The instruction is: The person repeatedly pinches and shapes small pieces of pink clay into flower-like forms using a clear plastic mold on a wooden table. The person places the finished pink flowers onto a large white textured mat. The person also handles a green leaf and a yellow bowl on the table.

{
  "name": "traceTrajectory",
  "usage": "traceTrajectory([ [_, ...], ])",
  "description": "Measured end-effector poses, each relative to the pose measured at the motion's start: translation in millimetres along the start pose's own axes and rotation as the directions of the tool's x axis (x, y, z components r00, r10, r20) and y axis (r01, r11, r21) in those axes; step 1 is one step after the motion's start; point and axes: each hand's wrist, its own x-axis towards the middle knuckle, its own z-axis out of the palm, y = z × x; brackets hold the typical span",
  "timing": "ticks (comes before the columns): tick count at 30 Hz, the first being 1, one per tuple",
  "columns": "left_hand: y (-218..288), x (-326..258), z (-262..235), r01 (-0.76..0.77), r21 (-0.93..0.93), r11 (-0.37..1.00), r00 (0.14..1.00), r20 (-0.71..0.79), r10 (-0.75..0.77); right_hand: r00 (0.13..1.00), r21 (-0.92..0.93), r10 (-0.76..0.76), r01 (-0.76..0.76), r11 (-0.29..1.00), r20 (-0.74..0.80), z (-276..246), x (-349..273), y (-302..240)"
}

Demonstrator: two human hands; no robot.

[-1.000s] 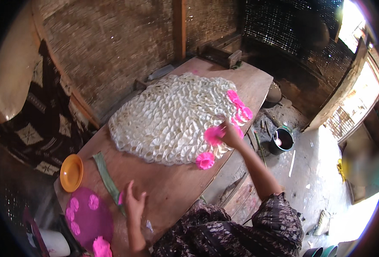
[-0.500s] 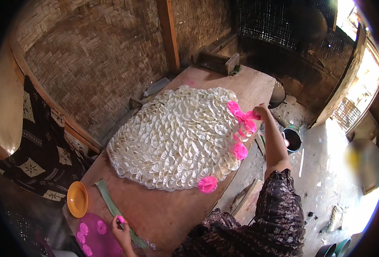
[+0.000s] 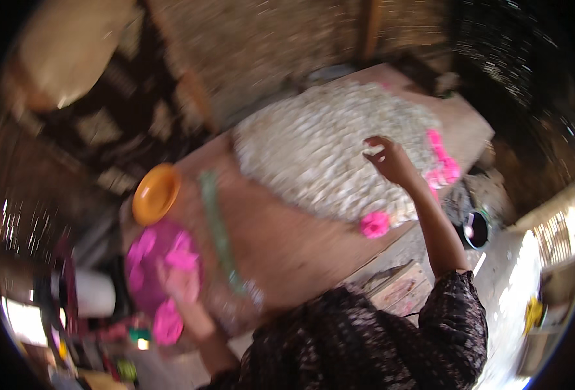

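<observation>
The picture is blurred by motion. A broad mound of pale scale-like pieces (image 3: 326,149) covers the far half of a brown wooden table (image 3: 287,240). Bright pink pieces (image 3: 444,162) line its right edge, and one more pink piece (image 3: 374,223) lies at its near edge. My right hand (image 3: 386,158) hovers over the mound's right side, fingers loosely curled, nothing visible in it. My left hand (image 3: 181,283) rests on a magenta plate (image 3: 151,273) holding pink pieces, at the table's near left; its grip is too blurred to read.
An orange bowl (image 3: 156,193) sits beside the magenta plate. A long green strip (image 3: 217,224) lies across the table between plate and mound. A dark pot (image 3: 476,229) stands on the floor at the right. Woven walls close in behind.
The view has swung left and blurred. My right hand has pulled back from the pink pieces at the far right edge to above the mound. My left hand stays at the magenta plate.
</observation>
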Motion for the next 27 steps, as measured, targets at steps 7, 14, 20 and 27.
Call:
traceTrajectory([
  [7, -3.4, -8.1, -26.0, 0.086, -0.135, 0.987, 0.996, 0.025, -0.083, 0.718, 0.022, -0.268, 0.332, 0.943, 0.643, 235.8, -135.2, -197.3],
  [14, 28.4, -26.5, -62.1, 0.044, -0.041, 0.998, 0.998, 0.050, -0.042, 0.579, 0.158, -0.219, 0.156, 0.975, 0.785, 242.7, -138.1, -247.4],
  [20, 4.2, -32.1, -77.4, 0.183, -0.072, 0.981, 0.978, 0.114, -0.174, 0.699, 0.722, -0.196, -0.687, 0.083, 0.688, 205.9, -109.5, -281.9],
  [27, -39.8, -49.6, -69.8, 0.314, -0.040, 0.949, 0.940, 0.155, -0.304, 0.769, 0.359, -0.112, -0.160, 0.920, 0.630, 283.4, -165.8, -288.1],
])
